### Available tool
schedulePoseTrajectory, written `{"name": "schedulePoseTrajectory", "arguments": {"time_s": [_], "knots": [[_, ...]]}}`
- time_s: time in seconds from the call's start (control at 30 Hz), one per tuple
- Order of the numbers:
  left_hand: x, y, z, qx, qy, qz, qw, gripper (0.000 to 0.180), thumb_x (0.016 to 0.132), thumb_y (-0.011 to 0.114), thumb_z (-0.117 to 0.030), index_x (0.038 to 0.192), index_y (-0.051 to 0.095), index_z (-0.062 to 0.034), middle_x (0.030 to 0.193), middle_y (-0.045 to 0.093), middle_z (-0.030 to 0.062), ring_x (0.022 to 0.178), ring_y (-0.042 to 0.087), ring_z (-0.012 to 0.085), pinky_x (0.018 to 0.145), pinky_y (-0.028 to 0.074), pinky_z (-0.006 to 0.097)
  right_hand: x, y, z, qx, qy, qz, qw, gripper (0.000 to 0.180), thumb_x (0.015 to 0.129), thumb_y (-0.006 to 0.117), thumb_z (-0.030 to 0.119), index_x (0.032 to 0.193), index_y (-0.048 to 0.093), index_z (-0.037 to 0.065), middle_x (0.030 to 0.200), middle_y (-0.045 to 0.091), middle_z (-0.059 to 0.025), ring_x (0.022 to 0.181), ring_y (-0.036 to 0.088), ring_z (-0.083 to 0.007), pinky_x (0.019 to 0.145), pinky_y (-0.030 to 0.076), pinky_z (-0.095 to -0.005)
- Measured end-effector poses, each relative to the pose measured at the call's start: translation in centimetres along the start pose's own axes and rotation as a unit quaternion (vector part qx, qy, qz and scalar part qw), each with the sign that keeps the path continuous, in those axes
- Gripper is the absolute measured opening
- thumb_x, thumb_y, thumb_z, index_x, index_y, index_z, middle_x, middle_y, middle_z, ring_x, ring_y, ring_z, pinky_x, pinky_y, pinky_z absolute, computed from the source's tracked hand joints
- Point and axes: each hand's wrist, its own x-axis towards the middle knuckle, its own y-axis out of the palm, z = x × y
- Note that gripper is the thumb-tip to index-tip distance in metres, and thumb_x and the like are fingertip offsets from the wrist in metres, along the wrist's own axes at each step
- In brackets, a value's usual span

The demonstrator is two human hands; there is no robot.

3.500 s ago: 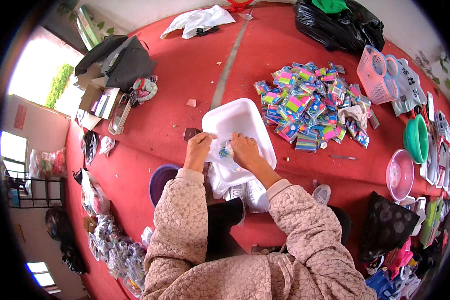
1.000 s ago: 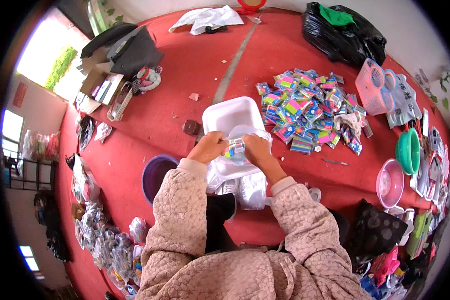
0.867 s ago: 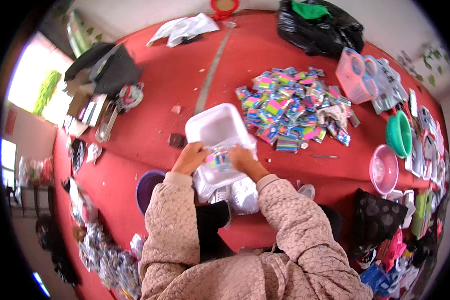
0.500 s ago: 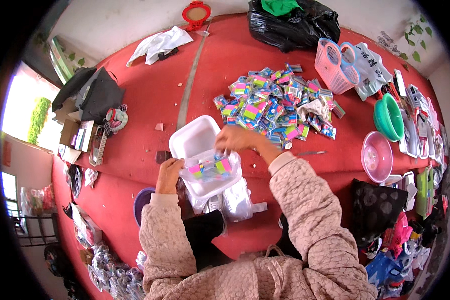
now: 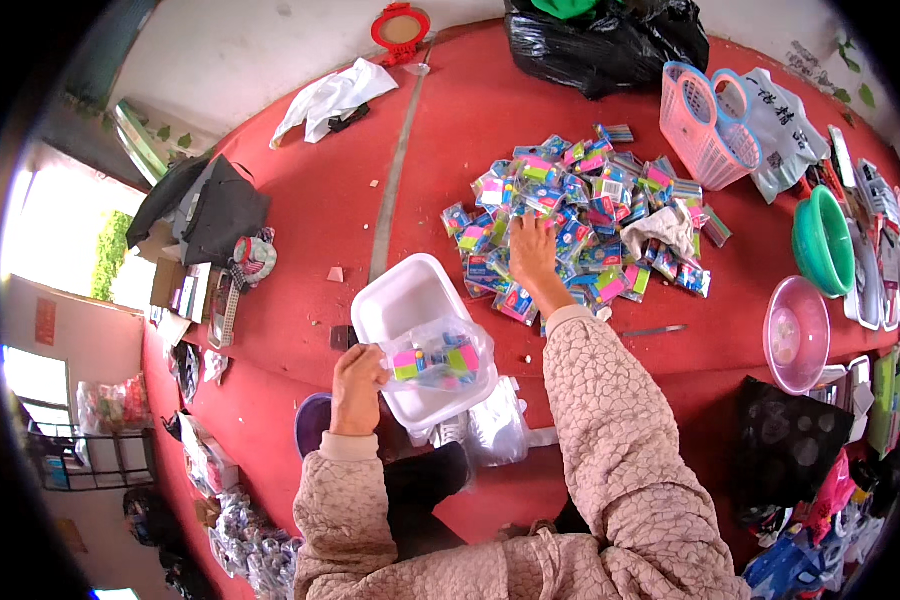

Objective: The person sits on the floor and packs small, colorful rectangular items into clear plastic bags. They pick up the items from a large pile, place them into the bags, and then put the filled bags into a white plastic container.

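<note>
On the floor (image 5: 310, 230), a bag (image 5: 435, 375) with packets (image 5: 462, 358) in it lies over the near half of a tub (image 5: 400, 300), the left hand (image 5: 358, 385) at the bag's left side. Beyond the tub, to its right, spreads a packet pile (image 5: 595, 215), the right hand (image 5: 535, 250) at its left part, a cloth (image 5: 665, 232) on its right. Baskets (image 5: 710, 140) stand right of the pile's far side; bowls (image 5: 823, 243) and, nearer, a basin (image 5: 797, 335) stand toward the floor's right edge. A sack (image 5: 605, 45) lies along the far edge.

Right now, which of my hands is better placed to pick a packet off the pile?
Probably your right hand: it is at the pile of packets, while your left hand grips the clear bag over the white tub.
</note>
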Motion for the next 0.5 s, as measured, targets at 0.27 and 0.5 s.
{"name": "schedulePoseTrajectory", "arguments": {"time_s": [0.27, 0.5], "knots": [[0.7, 1.2, -0.9, -0.075, -0.06, 0.048, 0.994, 0.014, 0.08, 0.052, -0.011, 0.067, 0.049, -0.0067, 0.054, 0.034, -0.0038, 0.052, 0.032, 0.0075, 0.059, 0.034, 0.024, 1.7, -0.6, -4.4, 0.134, 0.045, 0.046, 0.989, 0.032, 0.066, 0.057, 0.006, 0.096, 0.048, 0.001, 0.092, 0.054, -0.019, 0.081, 0.054, -0.0373, 0.069, 0.045, -0.0441], [1.2, 0.9, -0.3, -0.08, -0.051, 0.041, 0.995, 0.016, 0.079, 0.053, -0.008, 0.064, 0.046, -0.0073, 0.056, 0.035, -0.0026, 0.053, 0.032, 0.0083, 0.057, 0.032, 0.024, 0.1, -2.2, 0.4, -0.011, -0.074, -0.056, 0.996, 0.023, 0.073, 0.051, 0.012, 0.093, 0.047, 0.0, 0.086, 0.053, -0.018, 0.078, 0.058, -0.0306, 0.057, 0.05, -0.0356]]}}
